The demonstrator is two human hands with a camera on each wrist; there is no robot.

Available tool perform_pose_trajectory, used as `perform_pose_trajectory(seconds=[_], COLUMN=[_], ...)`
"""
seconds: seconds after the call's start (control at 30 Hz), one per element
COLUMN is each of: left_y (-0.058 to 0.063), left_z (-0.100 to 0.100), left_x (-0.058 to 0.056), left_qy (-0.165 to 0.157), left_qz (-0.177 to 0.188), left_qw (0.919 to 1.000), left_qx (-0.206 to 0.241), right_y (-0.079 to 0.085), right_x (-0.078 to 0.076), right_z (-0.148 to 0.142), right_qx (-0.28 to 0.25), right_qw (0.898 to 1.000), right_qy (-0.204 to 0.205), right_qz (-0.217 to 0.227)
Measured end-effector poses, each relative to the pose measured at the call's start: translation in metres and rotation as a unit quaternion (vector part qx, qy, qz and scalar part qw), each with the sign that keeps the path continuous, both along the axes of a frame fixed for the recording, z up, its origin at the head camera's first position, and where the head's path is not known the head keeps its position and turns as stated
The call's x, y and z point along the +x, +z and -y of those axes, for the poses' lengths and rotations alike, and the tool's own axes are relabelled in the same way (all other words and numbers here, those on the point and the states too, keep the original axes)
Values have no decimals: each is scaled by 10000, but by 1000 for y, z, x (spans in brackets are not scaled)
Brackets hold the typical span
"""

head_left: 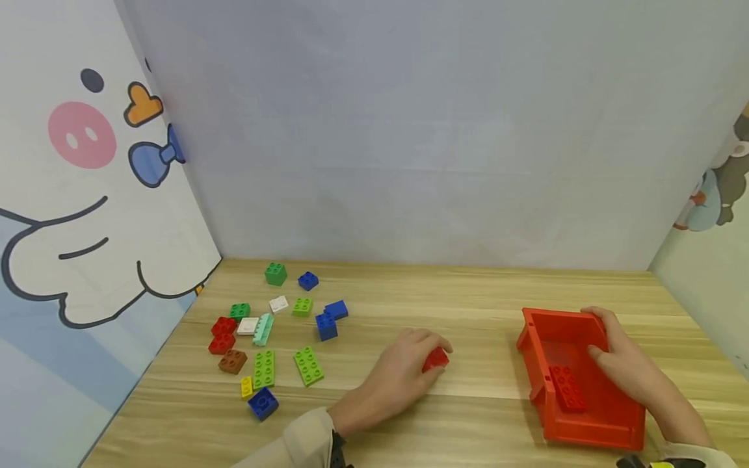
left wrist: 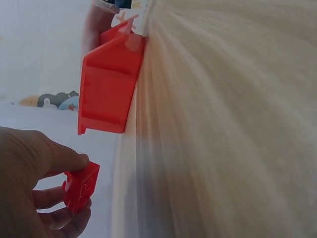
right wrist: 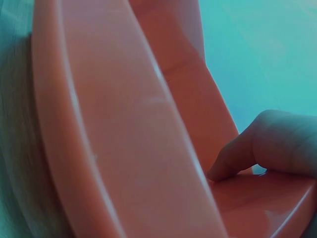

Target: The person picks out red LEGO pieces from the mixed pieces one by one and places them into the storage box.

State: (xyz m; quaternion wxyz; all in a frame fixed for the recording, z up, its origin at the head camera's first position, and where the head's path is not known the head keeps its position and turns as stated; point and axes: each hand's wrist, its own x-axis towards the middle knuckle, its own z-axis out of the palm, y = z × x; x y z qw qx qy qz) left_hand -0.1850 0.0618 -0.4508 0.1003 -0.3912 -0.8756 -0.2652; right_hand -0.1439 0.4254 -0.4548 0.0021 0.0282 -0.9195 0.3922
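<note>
My left hand (head_left: 400,370) pinches a small red toy brick (head_left: 435,359) between thumb and fingers over the middle of the table. In the left wrist view, the red brick (left wrist: 81,187) is tilted, its studs turned towards the fingers. My right hand (head_left: 632,370) grips the right wall of a red plastic bin (head_left: 591,432), its thumb inside. In the right wrist view, the thumb (right wrist: 242,153) presses on the bin's wall (right wrist: 119,114); the other fingers are hidden. A long red brick (head_left: 566,388) lies inside the bin against its left side.
Loose bricks lie scattered on the left of the wooden table (head_left: 468,292): light green plates (head_left: 308,366), blue bricks (head_left: 326,326), red bricks (head_left: 222,343), a brown brick (head_left: 233,361), a yellow brick (head_left: 246,388) and a green brick (head_left: 275,273). A pale cloth (head_left: 439,130) hangs behind.
</note>
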Motion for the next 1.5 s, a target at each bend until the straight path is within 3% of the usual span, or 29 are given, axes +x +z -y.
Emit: perform_pose_trajectory(seconds=[0.67, 1.03, 1.5], left_y=[12, 19, 27], left_z=[-30, -43, -62], left_x=[2, 2, 4], left_qy=[-480, -593, -808], left_qz=[-307, -568, -777], left_qw=[9984, 9966, 9937], left_qx=[-36, 15, -61], right_y=[0, 0, 1], right_x=[1, 0, -1], right_z=[1, 0, 0], right_qx=[42, 116, 499], right_qw=[9999, 9999, 9982], right_qy=[7, -3, 103], right_qz=[-132, -98, -329])
